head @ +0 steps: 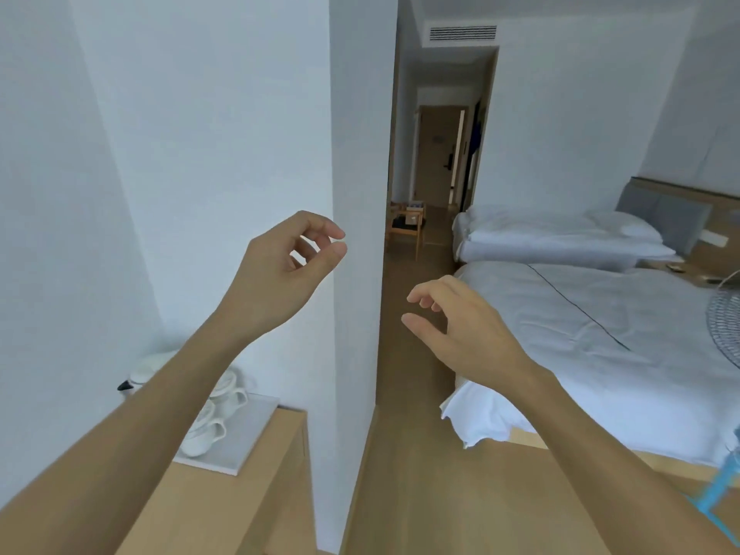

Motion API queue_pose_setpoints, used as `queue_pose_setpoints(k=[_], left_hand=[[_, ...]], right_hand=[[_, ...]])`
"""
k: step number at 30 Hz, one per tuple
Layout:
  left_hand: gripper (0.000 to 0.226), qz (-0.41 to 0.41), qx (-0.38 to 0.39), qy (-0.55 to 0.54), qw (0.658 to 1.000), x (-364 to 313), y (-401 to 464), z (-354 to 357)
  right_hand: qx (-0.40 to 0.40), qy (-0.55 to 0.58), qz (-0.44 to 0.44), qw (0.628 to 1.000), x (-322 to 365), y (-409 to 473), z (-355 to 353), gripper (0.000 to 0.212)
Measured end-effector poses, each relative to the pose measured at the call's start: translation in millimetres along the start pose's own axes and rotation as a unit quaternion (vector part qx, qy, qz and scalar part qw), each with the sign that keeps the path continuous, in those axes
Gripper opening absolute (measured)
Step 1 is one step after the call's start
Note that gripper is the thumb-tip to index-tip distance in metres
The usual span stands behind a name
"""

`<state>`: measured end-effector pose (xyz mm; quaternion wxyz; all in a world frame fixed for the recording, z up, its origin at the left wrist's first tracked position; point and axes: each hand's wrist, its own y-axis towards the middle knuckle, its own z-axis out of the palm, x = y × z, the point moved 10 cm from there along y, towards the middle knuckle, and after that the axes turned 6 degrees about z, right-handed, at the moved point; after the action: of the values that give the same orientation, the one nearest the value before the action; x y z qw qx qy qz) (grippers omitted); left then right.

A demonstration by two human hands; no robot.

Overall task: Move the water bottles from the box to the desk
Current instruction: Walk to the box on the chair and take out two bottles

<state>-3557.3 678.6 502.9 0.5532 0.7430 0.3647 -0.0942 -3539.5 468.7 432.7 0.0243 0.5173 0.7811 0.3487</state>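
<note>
- The left hand (280, 266) is raised at about 10 o'clock from the frame's middle, in front of the white wall corner (352, 234). Its fingers (320, 234) are loosely curled with the thumb near the forefinger, and they hold nothing.
- The right hand (460, 326) hangs at about 4 o'clock from the left one, over the wooden floor (404, 474) beside the near bed (600, 334). Its fingers (424, 298) are relaxed and half curled, thumb apart, and they grip nothing.
- The two hands are well apart and touch no object.
- The table (256, 494) sits at 7 o'clock, low in the view, against the wall. On it lies a pale tray (252, 434) carrying white cups (216, 426) and a white kettle (148, 374), partly hidden by the left forearm.
- A second bed (560, 234) lies at 2 o'clock, beyond the near one.
- At 12 o'clock the corridor ends in a door (436, 154); before it stands a small wooden rack (404, 230) with something boxlike on it, too small to tell.
- No water bottles can be made out anywhere; where they are cannot be told.
</note>
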Motion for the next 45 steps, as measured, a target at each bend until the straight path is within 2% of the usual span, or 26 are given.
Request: queue_pose_setpoints(k=[8, 19, 29, 45], left_hand=[[0.007, 0.015, 0.023, -0.008, 1.0, 47, 70, 94], [0.006, 0.025, 0.022, -0.02, 0.999, 162, 207, 190], [0.006, -0.004, 0.004, -0.027, 1.0, 261, 315, 280], [0.02, 0.017, 0.061, 0.056, 0.996, 402, 497, 453]], right_hand=[[-0.001, -0.022, 0.063, 0.998, -110, 45, 11, 0.024], [-0.005, -0.046, 0.093, 0.995, -230, 186, 61, 0.029], [-0.002, -0.054, 0.128, 0.99, -352, 289, 100, 0.028], [0.013, -0.024, 0.076, 0.997, -578, 501, 159, 0.03]])
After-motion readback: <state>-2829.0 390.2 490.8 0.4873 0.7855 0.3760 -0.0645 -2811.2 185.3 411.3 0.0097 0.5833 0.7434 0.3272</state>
